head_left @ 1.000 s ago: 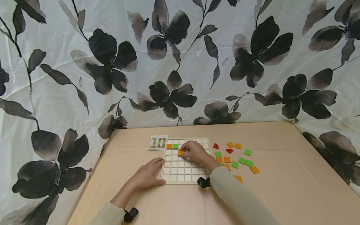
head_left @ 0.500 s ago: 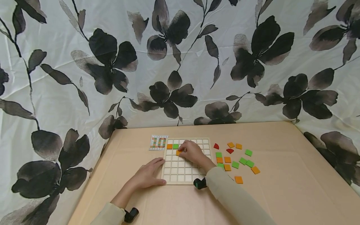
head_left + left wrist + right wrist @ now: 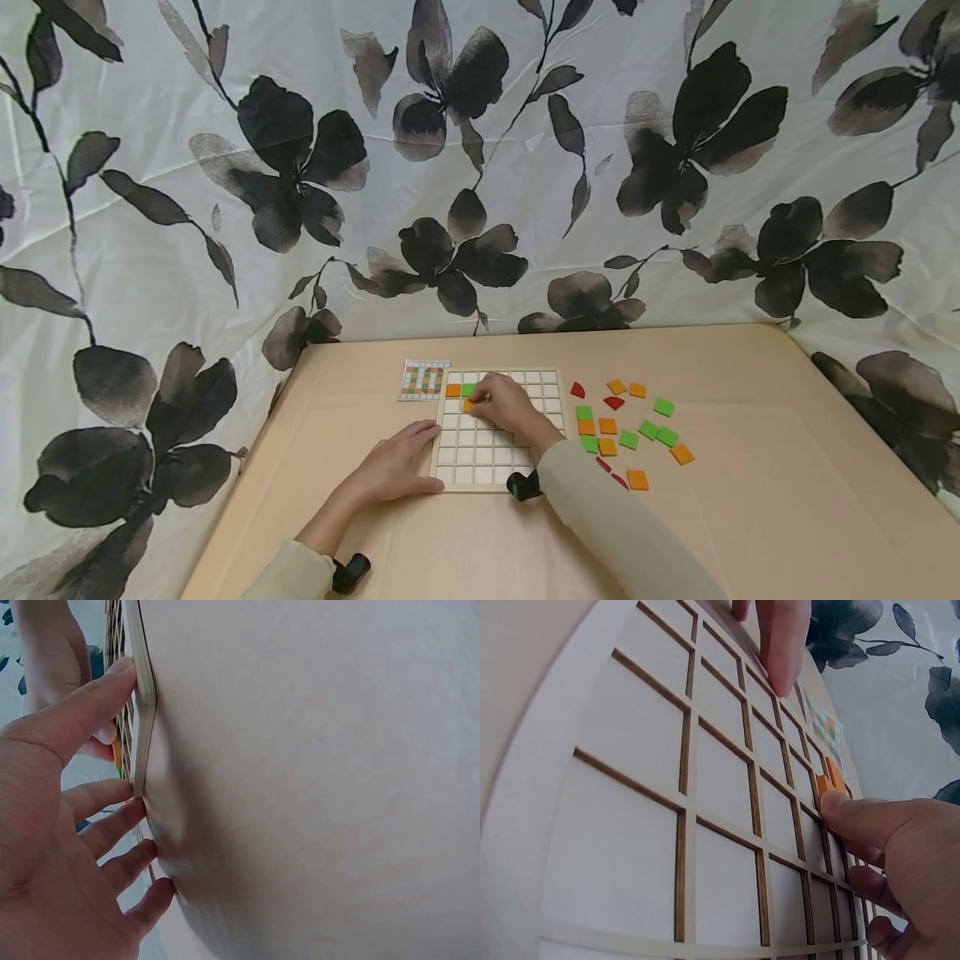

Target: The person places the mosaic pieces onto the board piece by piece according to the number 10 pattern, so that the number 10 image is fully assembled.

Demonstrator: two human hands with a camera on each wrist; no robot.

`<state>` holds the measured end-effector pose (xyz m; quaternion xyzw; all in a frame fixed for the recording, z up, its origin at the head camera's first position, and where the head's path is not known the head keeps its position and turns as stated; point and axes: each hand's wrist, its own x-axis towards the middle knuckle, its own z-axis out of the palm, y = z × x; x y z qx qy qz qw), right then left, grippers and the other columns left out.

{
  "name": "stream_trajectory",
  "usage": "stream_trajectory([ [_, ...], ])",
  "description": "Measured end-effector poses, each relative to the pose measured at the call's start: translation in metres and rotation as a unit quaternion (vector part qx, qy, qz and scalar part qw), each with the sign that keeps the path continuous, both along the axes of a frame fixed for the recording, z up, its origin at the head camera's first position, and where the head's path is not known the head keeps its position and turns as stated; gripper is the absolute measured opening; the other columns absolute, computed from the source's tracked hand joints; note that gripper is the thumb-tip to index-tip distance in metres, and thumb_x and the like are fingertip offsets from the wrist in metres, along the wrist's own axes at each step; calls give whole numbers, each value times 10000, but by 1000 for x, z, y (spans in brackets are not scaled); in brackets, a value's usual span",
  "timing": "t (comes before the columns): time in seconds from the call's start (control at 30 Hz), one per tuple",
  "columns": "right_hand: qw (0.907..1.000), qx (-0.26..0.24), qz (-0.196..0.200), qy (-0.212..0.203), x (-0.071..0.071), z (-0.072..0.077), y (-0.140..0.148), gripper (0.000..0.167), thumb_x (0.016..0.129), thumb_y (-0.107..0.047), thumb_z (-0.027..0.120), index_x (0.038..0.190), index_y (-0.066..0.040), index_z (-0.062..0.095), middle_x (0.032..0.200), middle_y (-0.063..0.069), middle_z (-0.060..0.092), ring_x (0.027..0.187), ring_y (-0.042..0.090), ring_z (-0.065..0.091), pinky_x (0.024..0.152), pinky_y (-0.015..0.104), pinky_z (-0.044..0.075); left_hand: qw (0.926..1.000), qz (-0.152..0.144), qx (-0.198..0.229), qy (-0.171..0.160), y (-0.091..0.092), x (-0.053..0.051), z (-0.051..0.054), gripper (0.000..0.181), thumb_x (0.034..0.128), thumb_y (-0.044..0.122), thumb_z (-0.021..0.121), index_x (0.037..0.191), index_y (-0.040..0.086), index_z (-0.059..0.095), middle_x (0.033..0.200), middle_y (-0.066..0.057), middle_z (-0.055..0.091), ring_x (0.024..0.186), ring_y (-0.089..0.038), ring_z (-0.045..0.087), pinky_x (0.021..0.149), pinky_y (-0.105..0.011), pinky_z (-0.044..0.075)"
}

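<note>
A white grid board (image 3: 486, 456) with wooden dividers lies on the table. My left hand (image 3: 393, 467) rests against its left side with fingers extended, and the thumb (image 3: 112, 686) touches the near corner. Over the second row from the far edge, my right hand (image 3: 513, 410) pinches a square orange tile (image 3: 824, 784) between thumb and fingers. Just beyond it, an orange tile (image 3: 453, 390) and a green tile (image 3: 468, 390) sit side by side in the board's far row. Fingers hide part of the held tile.
Several loose orange and green square tiles (image 3: 628, 439) and red curved pieces (image 3: 577, 389) are scattered right of the board. A small pattern card (image 3: 422, 379) with coloured squares lies at the board's far left corner. Flower-printed cloth (image 3: 450, 167) hangs behind the table.
My right hand has moved left over the board with the orange tile, towards the cell in front of the green one. The left hand stays where it was.
</note>
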<state>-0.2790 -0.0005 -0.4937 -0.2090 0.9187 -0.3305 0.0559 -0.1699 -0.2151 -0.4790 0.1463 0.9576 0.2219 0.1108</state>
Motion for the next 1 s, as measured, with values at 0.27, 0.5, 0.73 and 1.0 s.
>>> stream_trajectory([
  [0.27, 10000, 59, -5, 25, -4, 0, -4, 70, 812, -201, 784, 871, -178, 756, 909, -57, 643, 808, 103, 577, 744, 299, 479, 10000, 22, 15, -33, 1, 1, 2, 855, 739, 486, 790, 1442, 133, 455, 1531, -44, 390, 1415, -290, 374, 1038, -597, 360],
  [0.5, 9999, -66, 87, -47, -6, -1, -2, 125, 812, -205, 783, 927, -167, 755, 924, -45, 662, 797, 102, 568, 748, 296, 475, 10000, -32, -4, -20, 1, 1, 3, 852, 742, 482, 789, 1438, 120, 456, 1526, -56, 396, 1406, -299, 385, 1035, -601, 364],
  [0.73, 9983, -504, 119, -258, -5, 1, 10, 156, 821, -189, 774, 966, -138, 741, 928, -19, 675, 801, 121, 559, 743, 298, 470, 10000, 23, -42, -51, 2, 0, 1, 858, 741, 485, 791, 1445, 132, 451, 1536, -48, 383, 1419, -291, 368, 1049, -599, 357],
  [1.0, 9959, -731, -56, -532, -3, 11, 25, 176, 851, -198, 745, 1013, -135, 728, 969, -6, 641, 831, 166, 531, 746, 292, 471, 10000, 39, -60, 3, 2, 0, -1, 860, 730, 488, 797, 1439, 134, 460, 1530, -46, 392, 1413, -285, 378, 1030, -585, 373],
])
